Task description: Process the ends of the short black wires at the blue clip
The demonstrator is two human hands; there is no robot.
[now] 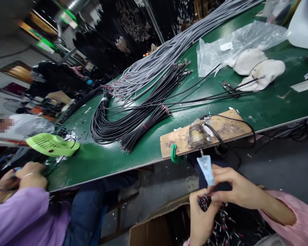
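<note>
My left hand [203, 213] is closed around a bunch of thin black cables [204, 202], whose stripped ends show red and white wires. Close against it, my right hand [234, 191] has thumb and fingers pinched at a wire end, mostly hidden by the fingertips. Its fingers lie beside a light blue, cone-shaped plastic piece [206, 169]. That piece sits on the thin shaft of a small, grimy motor [197, 135]. A wooden board [231, 124] carries the motor at the table edge. More cable ends [224, 225] hang below my hands.
Bundles of black cables [133, 118] and grey cables [166, 51] lie on the green table [97, 171]. A green clamp [174, 153] grips the board. White gloves [259, 68], pliers [228, 88] and a plastic bag [236, 41] lie behind. A co-worker in a purple sleeve [23, 208] sits left; a cardboard box [149, 232] stands below.
</note>
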